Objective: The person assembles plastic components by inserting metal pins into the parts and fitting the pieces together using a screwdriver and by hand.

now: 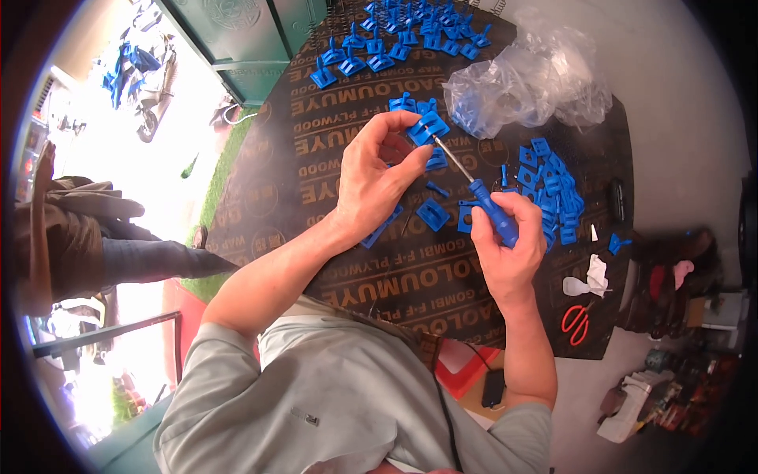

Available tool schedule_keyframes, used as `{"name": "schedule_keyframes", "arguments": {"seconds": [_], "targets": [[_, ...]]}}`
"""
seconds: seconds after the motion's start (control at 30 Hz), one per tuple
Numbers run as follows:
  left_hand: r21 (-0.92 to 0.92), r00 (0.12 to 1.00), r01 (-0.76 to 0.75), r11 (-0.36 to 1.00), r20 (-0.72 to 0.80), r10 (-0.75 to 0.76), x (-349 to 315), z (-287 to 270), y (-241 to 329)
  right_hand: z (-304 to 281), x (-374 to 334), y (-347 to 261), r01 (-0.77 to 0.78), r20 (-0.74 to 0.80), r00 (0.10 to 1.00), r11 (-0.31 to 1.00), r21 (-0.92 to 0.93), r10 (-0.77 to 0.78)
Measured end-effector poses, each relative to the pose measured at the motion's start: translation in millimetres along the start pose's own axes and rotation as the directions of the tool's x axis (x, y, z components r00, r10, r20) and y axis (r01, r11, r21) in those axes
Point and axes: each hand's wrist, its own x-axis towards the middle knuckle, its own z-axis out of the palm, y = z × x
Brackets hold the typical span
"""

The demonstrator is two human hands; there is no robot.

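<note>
Between the thumb and fingers of my left hand (379, 162) is a small blue plastic part (427, 129), raised above the dark table. My right hand (513, 249) grips the blue handle of a screwdriver (493, 212), whose metal shaft points up and left with its tip at the blue part. Whether the tip sits in a screw is too small to tell. Under and around my hands lie a few more loose blue parts, among them a square blue piece (433, 214) and a short blue stick (437, 189).
Many assembled blue parts (379, 59) stand at the table's far end, beside a clear plastic bag (521, 83). A pile of blue pieces (557, 193) lies right of my right hand. Red-handled scissors (576, 325) and crumpled white tissue (598, 276) rest near the right edge. Another person's legs (150, 257) show at left.
</note>
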Motion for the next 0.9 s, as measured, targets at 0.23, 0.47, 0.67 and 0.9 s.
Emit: {"name": "schedule_keyframes", "arguments": {"seconds": [0.23, 0.47, 0.67, 0.9], "targets": [[0.060, 0.999, -0.043, 0.997, -0.024, 0.045, -3.1, 0.2, 4.1, -1.7, -0.2, 1.3, -0.088, 0.043, 0.996, 0.988, 0.124, 0.083], [0.062, 0.994, -0.106, 0.992, -0.014, 0.107, -6.6, -3.3, -1.0, -1.9, -4.3, -4.6, -0.138, 0.023, 0.990, 0.982, 0.125, 0.137], [0.154, 0.973, -0.223, 0.963, -0.033, 0.230, -4.5, -1.8, 0.3, -4.0, -8.6, 7.1, -0.316, 0.068, 0.949, 0.934, 0.169, 0.308], [0.162, 0.979, -0.190, 0.968, -0.036, 0.198, -2.1, -6.2, -3.9, 4.5, 0.9, -7.0, -0.302, 0.053, 0.953, 0.939, 0.166, 0.297]]}}
